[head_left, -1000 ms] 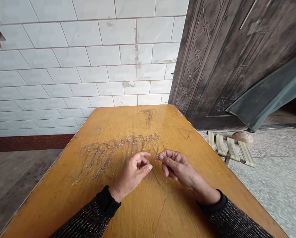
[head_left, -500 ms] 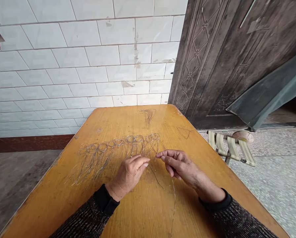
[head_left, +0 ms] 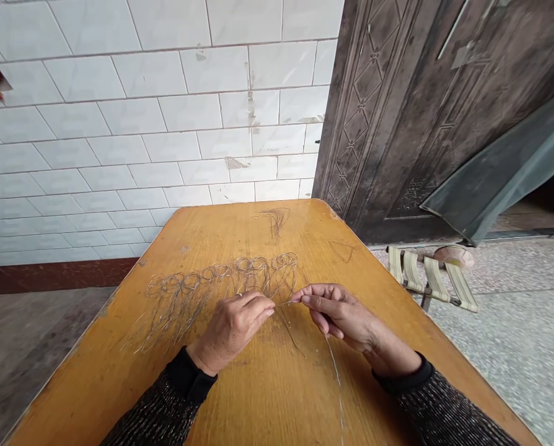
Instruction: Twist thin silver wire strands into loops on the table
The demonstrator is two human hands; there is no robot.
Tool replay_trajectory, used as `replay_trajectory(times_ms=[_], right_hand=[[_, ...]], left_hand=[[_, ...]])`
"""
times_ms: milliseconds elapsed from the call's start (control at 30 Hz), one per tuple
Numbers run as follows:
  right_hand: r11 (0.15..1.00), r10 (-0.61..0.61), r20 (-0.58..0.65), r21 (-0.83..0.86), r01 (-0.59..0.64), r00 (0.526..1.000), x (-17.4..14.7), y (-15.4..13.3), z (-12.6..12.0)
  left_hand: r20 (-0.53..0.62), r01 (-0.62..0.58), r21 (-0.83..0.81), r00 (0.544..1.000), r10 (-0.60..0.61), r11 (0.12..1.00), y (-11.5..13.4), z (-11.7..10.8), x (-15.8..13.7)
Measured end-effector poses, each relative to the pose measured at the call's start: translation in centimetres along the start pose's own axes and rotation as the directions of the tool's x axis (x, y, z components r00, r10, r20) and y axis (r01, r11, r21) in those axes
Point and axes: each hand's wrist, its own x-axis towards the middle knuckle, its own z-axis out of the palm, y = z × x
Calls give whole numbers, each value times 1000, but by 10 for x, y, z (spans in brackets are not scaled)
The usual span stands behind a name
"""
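Note:
Between my two hands runs a short stretch of thin metal wire (head_left: 284, 303). My left hand (head_left: 237, 325) pinches one end of it, thumb against forefinger. My right hand (head_left: 339, 313) grips the wire between thumb and fingertips, and a long tail of it hangs from beneath that hand toward the table's near side. Just beyond my hands lies a row of several wire loops (head_left: 207, 274) with loose strands trailing toward me. Part of the row is hidden behind my left hand.
A wooden table (head_left: 277, 396) carries everything. At its far end lies a small bunch of thin wires (head_left: 274, 223), and a bent wire piece (head_left: 344, 251) rests near the right edge. A folding stool (head_left: 430, 275) with striped straps stands on the right. A tiled wall (head_left: 165, 124) rises behind.
My left hand has moved slightly left, away from my right hand, so more wire shows between them. The hanging tail has swung to the right. The view has shifted a little.

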Motion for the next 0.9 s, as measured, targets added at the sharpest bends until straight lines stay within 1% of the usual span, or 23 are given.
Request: replay_trajectory(times_ms=[167, 367, 500, 567, 667, 733, 800, 900], right_hand=[[999, -4, -1, 32, 4, 1000, 0, -1, 0], [1000, 15, 24, 5, -15, 1000, -1, 0, -1], [999, 27, 52, -34, -25, 998, -2, -1, 1], [998, 42, 55, -44, -39, 998, -2, -2, 2], [998, 55, 53, -43, -53, 997, -3, -4, 5], [999, 43, 47, -24, -42, 998, -4, -4, 7], [1000, 20, 32, 11, -20, 999, -3, -4, 7], [997, -12, -5, 71, 12, 1000, -1, -3, 7]], left_hand=[[-27, -20, 27, 999, 21, 999, 3, -6, 3], [59, -45, 27, 997, 44, 999, 1, -12, 4], [63, -52, -21, 997, 53, 998, -2, -15, 6], [67, -22, -50, 997, 25, 999, -3, -18, 7], [103, 79, -88, 992, -69, 993, -4, -23, 8], [123, 148, -97, 983, -135, 984, -5, -26, 8], [118, 188, -85, 977, -177, 978, -5, -28, 8], [70, 213, -55, 975, -209, 976, -7, -29, 8]])
